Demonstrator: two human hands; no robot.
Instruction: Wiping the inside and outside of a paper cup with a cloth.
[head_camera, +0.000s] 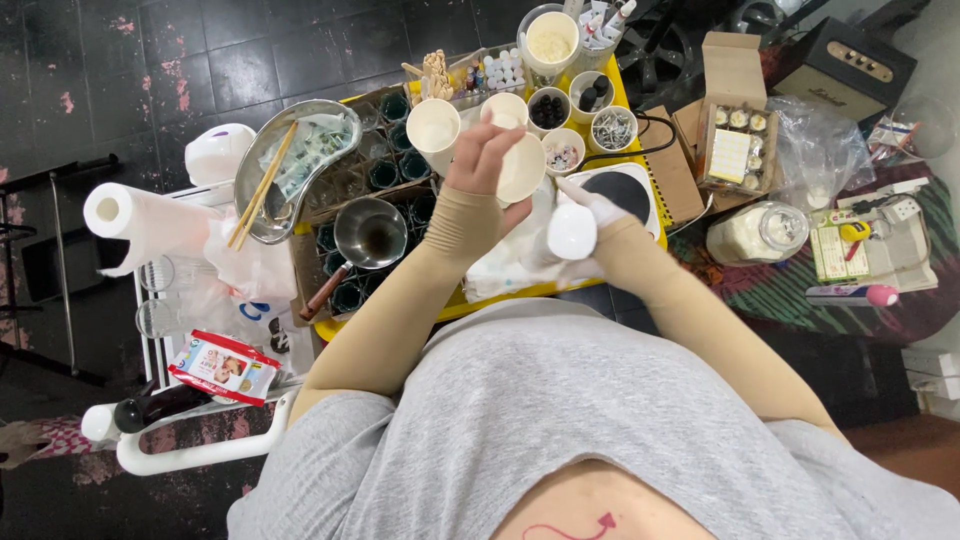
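My left hand (487, 158) grips a cream paper cup (523, 168), tilted on its side above the yellow table (640, 120). My right hand (590, 205) is mostly hidden behind a white squeeze bottle (571, 231) that it holds, its nozzle pointing toward the cup. Both forearms wear beige sleeves. A second paper cup (434, 132) stands just left of the held one.
Small bowls of beads and trinkets (582, 115), a steel saucepan (369, 236), a metal tray with chopsticks (283, 170) and dark glass jars (385, 175) crowd the table. A paper towel roll (135, 222) lies left; a cardboard box (733, 120) and lidded jar (757, 232) sit right.
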